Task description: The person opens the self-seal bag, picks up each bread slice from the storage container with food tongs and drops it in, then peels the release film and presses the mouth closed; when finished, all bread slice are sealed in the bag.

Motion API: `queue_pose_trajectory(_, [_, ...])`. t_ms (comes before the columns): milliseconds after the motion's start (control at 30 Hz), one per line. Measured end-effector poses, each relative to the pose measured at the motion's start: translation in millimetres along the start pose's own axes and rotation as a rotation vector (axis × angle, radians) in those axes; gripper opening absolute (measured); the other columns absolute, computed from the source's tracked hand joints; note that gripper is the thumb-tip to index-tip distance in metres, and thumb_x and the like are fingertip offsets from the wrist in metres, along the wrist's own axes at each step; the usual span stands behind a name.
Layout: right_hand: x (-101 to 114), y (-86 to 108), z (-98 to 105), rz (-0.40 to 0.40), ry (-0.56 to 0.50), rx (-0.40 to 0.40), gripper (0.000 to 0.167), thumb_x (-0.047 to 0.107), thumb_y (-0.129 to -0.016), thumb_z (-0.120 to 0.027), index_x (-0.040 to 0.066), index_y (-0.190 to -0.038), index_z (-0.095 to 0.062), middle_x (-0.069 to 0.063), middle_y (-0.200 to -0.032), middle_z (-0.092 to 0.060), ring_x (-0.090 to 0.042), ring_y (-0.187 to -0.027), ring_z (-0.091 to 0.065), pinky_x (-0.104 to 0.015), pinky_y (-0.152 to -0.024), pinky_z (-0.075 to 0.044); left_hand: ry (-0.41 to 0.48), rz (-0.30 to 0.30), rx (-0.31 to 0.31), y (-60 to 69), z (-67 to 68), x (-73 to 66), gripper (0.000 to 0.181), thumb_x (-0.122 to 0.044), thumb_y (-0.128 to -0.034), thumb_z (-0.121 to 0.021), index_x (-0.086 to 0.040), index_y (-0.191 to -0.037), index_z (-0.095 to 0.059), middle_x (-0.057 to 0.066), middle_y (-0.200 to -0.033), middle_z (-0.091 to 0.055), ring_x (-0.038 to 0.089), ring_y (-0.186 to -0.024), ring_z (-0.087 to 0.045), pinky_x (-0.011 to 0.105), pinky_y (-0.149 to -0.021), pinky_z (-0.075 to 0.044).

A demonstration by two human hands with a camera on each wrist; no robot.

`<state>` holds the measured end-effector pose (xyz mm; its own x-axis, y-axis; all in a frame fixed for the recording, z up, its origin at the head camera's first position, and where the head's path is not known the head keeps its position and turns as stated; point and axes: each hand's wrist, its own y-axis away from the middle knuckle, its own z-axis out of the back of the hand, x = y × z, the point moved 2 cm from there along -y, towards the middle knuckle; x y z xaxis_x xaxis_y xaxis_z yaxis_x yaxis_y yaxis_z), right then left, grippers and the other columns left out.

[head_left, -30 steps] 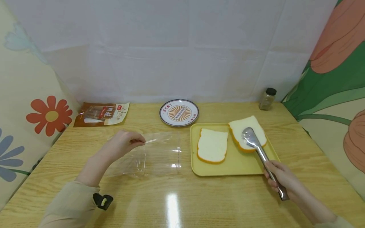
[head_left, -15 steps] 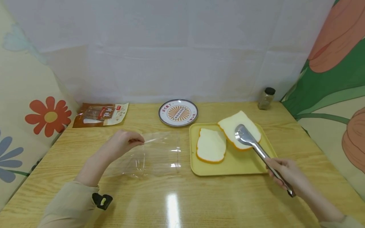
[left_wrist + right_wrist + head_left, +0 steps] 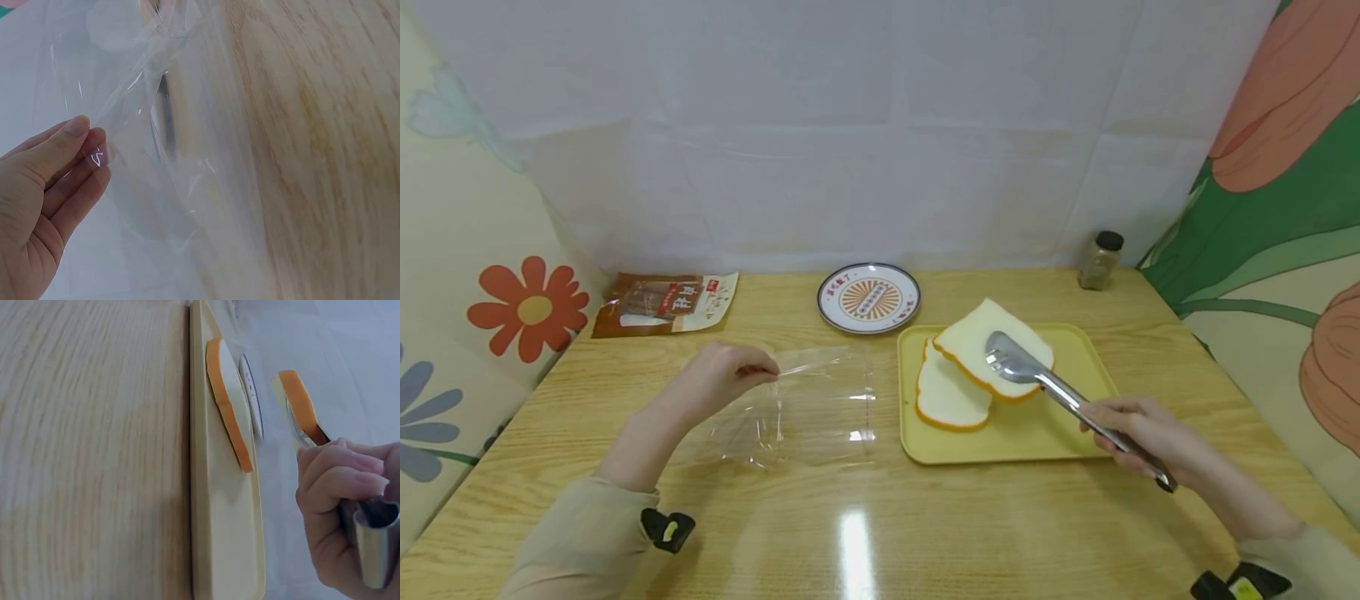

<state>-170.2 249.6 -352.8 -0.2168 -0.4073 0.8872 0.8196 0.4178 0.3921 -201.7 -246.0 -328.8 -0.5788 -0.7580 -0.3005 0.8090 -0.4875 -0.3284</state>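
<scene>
My left hand point(image 3: 730, 379) pinches the upper edge of a clear plastic bag point(image 3: 823, 408) that lies on the table; the left wrist view shows thumb and fingertips on the film point(image 3: 134, 169). In my right hand point(image 3: 1138, 437) are metal tongs point(image 3: 1063, 392), its fingers curled round the handle. The tongs clamp one bread slice point(image 3: 985, 333) with an orange crust, raised above the tray, as the right wrist view point(image 3: 300, 403) confirms by the slice's edge. Partly behind it in the head view, a second bread slice point(image 3: 947, 400) lies on the yellow tray point(image 3: 1045, 442).
Behind the bag stands a white plate point(image 3: 868, 298) with a sunburst print. A brown packet point(image 3: 662, 304) lies at the back left, and a black-lidded spice jar point(image 3: 1101, 260) is at the back right. White cloth hangs along the table's rear.
The tongs and the gripped slice have moved left across the tray, from its right side to partly over the other slice. My left hand and the bag look unchanged.
</scene>
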Motion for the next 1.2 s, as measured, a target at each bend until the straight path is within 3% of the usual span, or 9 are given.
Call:
queue_pose_trajectory(500, [31.9,-25.2,-22.0,0.065,0.073,0.191,0.044,0.032,-0.098,-0.049,-0.01,-0.107,-0.057,0.003,-0.062,-0.051,-0.003,-0.039,-0.038,-0.016,-0.035,-0.035,0.008,-0.004,-0.002,-0.3,0.7,-1.4,0.009,0.002,-0.0782,-0.071,-0.005,-0.084,-0.073,0.006,-0.079,-0.073,0.014,-0.068,-0.068,0.022,-0.059,-0.056])
queue_pose_trajectory(900, [40.9,-48.4,-40.9,0.052,0.128,0.233,0.046,0.035,-0.095,-0.054,-0.008,-0.11,-0.061,0.002,-0.061,-0.052,-0.003,-0.038,-0.036,-0.016,-0.035,-0.033,0.015,0.009,-0.004,1.2,0.2,-2.5,0.009,0.002,-0.0792,-0.07,-0.004,-0.086,-0.073,0.007,-0.081,-0.073,0.015,-0.069,-0.068,0.023,-0.061,-0.057])
queue_pose_trajectory(1200, [44.2,-60.3,-50.4,0.079,0.135,0.3,0.043,0.032,-0.096,-0.054,-0.008,-0.108,-0.063,0.003,-0.059,-0.052,-0.002,-0.037,-0.036,-0.015,-0.034,-0.032,-0.019,-0.021,-0.058,3.7,-1.1,-3.7,0.009,0.001,-0.0784,-0.072,-0.005,-0.084,-0.073,0.005,-0.078,-0.073,0.013,-0.066,-0.067,0.024,-0.059,-0.057])
